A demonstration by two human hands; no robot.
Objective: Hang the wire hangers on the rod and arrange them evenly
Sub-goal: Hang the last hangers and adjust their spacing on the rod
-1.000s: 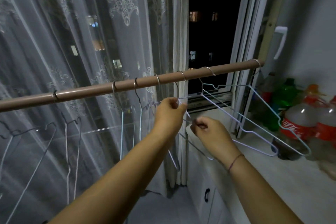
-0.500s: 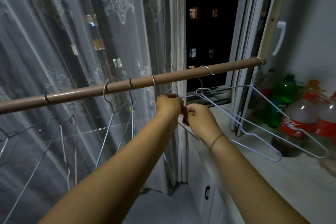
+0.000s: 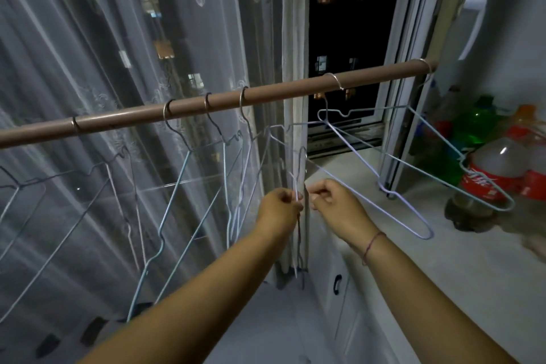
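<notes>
A brown rod (image 3: 280,91) runs across the window, rising to the right. Several wire hangers hang from it: one far left (image 3: 75,124), three close together left of centre (image 3: 208,103), one right of centre (image 3: 334,81) and one at the rod's right end (image 3: 425,63). Below the rod, my left hand (image 3: 279,207) and my right hand (image 3: 332,201) each pinch the thin wire of a pale hanger (image 3: 302,154). Its hook points up, well under the rod and off it. The two hands are almost touching.
A lace curtain (image 3: 118,38) hangs behind the rod on the left. The open window (image 3: 348,23) is dark. A white counter (image 3: 413,269) on the right carries a green bottle (image 3: 475,124) and cola bottles (image 3: 496,177). Hanging hangers' lower ends reach over the counter.
The hanger between my hands was hooked at the rod a second ago. Both hands have dropped lower with it, and its hook is now below the rod.
</notes>
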